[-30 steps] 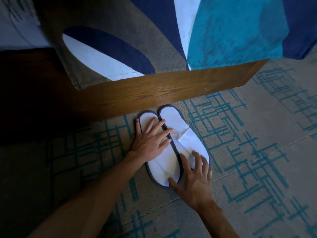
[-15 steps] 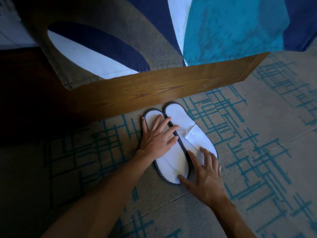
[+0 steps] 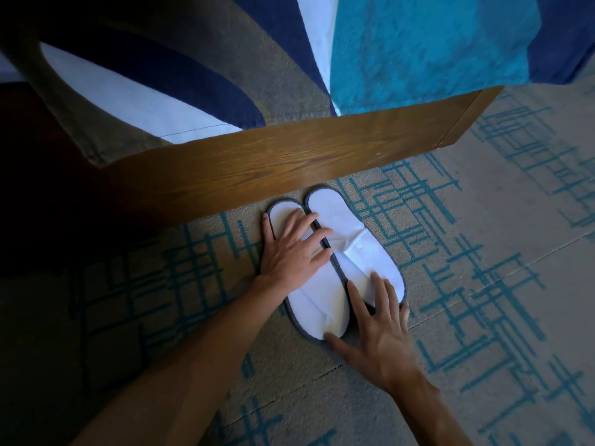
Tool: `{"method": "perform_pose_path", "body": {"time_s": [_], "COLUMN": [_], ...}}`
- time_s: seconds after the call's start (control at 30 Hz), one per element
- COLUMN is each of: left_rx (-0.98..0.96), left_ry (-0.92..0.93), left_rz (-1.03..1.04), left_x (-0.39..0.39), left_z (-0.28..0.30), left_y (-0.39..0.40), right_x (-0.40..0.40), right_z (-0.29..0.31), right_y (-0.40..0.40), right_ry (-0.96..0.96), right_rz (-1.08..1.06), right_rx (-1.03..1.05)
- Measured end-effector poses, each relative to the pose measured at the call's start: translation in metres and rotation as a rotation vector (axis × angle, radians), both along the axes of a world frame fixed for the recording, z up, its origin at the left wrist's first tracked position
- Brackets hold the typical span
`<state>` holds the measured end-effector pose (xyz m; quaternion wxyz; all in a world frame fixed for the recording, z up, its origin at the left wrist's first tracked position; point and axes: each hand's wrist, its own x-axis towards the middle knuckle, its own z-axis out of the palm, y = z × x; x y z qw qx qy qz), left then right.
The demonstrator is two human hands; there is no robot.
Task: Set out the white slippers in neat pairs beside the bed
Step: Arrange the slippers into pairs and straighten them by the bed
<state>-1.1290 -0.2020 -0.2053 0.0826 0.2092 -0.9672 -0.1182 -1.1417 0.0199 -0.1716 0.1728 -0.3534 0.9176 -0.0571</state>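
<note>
Already one pair of flat white fabric slippers with dark grey trim lies side by side, touching, on patterned carpet just beside wooden bed frame. Left hand and right hand press flat, fingers spread, gripping nothing. Further pairs not in view; only final squaring seems left here.

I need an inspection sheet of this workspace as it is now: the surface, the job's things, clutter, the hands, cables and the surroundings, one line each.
Surface: beige carpet with a teal line pattern; a seam runs across it.
Job's things: left slipper and right slipper, white with dark edging, lie flat side by side, edges touching, one end of the pair close to the bed frame.
Clutter: nothing seen.
Hands: left hand lies flat on the left slipper, fingers straight, reaching over the edge between the two; right hand lies flat with its fingers on the right slipper's near end, thumb at the left slipper's tip.
Cables: nothing seen.
Surroundings: wooden bed frame; a blue, white and teal bed cover hangs over it.
</note>
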Motion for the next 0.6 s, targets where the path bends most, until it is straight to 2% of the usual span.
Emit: {"method": "perform_pose_path", "body": {"time_s": [0.6], "left_rx": [0.003], "left_ry": [0.039], "left_rz": [0.023], "left_x": [-0.008], "left_z": [0.001], "left_y": [0.002], "right_x": [-0.011], "right_z": [-0.004], "right_y": [0.0], "right_ry": [0.015], "right_rz": [0.018], "right_rx": [0.002]}}
